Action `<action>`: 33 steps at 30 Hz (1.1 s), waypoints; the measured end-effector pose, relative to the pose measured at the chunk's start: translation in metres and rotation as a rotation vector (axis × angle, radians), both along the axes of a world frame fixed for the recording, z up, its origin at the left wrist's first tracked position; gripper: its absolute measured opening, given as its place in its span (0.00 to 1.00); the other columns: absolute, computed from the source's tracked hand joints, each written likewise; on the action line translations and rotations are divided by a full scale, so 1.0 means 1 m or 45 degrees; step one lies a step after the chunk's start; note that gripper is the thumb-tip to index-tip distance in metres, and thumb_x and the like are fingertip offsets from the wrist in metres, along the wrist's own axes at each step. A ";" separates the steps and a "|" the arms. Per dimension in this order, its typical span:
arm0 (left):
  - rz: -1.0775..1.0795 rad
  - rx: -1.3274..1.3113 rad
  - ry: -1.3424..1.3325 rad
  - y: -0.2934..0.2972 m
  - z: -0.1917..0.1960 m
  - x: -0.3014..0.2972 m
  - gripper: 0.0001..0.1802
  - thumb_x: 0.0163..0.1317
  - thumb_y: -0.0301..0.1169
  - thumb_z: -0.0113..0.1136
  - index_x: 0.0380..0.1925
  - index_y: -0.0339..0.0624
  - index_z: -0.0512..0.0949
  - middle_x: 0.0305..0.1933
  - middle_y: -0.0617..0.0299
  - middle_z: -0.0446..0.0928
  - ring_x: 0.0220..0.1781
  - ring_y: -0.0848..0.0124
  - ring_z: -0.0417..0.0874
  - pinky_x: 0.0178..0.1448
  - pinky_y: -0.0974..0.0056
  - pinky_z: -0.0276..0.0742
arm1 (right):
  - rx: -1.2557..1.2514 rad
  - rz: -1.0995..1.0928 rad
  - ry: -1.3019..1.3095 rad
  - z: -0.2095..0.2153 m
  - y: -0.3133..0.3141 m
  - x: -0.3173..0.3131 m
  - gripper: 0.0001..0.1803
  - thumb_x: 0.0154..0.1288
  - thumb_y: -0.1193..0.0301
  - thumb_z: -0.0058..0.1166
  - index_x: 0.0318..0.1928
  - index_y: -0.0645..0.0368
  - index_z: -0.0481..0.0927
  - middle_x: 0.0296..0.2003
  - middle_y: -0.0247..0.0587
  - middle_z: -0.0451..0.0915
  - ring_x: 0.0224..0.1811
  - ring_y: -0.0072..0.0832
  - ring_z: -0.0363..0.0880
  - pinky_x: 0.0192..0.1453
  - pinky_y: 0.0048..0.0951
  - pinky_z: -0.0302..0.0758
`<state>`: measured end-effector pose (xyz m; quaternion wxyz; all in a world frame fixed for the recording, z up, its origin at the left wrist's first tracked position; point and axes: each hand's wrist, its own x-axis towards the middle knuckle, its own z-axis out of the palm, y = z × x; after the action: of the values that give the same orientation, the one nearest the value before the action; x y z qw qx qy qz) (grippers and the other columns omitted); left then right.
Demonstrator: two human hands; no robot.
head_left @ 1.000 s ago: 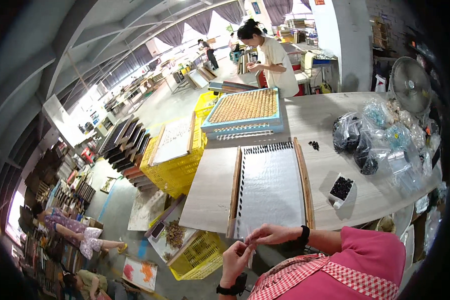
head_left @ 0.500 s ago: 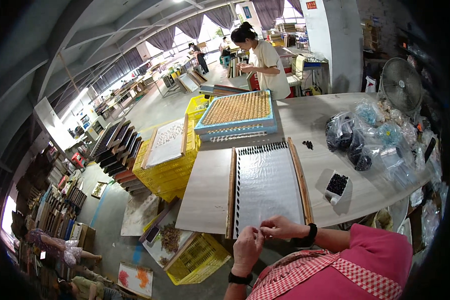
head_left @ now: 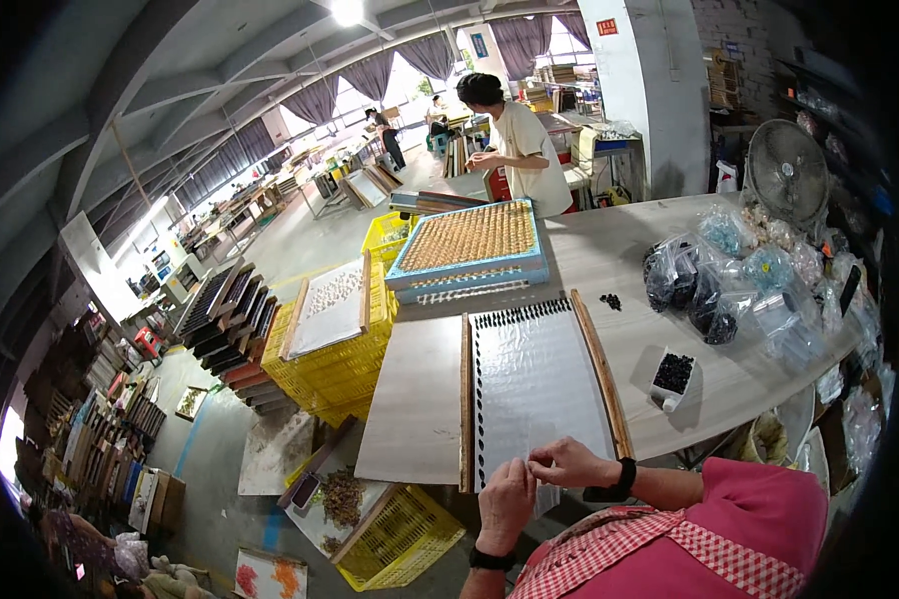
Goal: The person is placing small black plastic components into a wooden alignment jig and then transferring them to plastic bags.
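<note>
Over the near edge of a white, glossy sheet (head_left: 544, 384), my left hand (head_left: 506, 502) and my right hand (head_left: 572, 464) are held close together. Fingertips on both are pinched; whatever is between them is too small to make out. Small black pieces (head_left: 522, 314) line the sheet's far edge, and a column of black pieces (head_left: 480, 399) runs down its left side. Wooden strips flank the sheet, a left strip (head_left: 466, 399) and a right strip (head_left: 601, 374). To the right stands a small white container (head_left: 665, 403) filled with black pieces (head_left: 675, 371).
A little black heap (head_left: 610, 301) and plastic bags (head_left: 704, 285) lie on the table (head_left: 619, 240), near a fan (head_left: 789, 172). Beyond the sheet is a blue tray (head_left: 469, 277) of tan pieces. Yellow crates (head_left: 320, 384) stand at left. Across the table stands a person (head_left: 524, 150).
The view has shifted slightly. My hands stay close together over the sheet's near edge, fingers still pinched. The person across the table has turned their head away.
</note>
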<state>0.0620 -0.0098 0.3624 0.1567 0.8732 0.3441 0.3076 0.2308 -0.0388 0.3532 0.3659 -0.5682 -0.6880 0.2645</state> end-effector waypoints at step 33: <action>0.016 -0.246 0.021 -0.011 -0.009 -0.040 0.13 0.68 0.37 0.48 0.29 0.40 0.71 0.27 0.50 0.76 0.30 0.50 0.80 0.31 0.51 0.74 | -0.096 0.135 0.032 -0.008 0.007 -0.028 0.16 0.68 0.65 0.50 0.39 0.67 0.82 0.23 0.42 0.81 0.25 0.23 0.79 0.32 0.28 0.77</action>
<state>0.0224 -0.0207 0.3532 0.2354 0.8542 0.3789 0.2670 0.2028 -0.0316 0.3452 0.3383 -0.5409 -0.7020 0.3165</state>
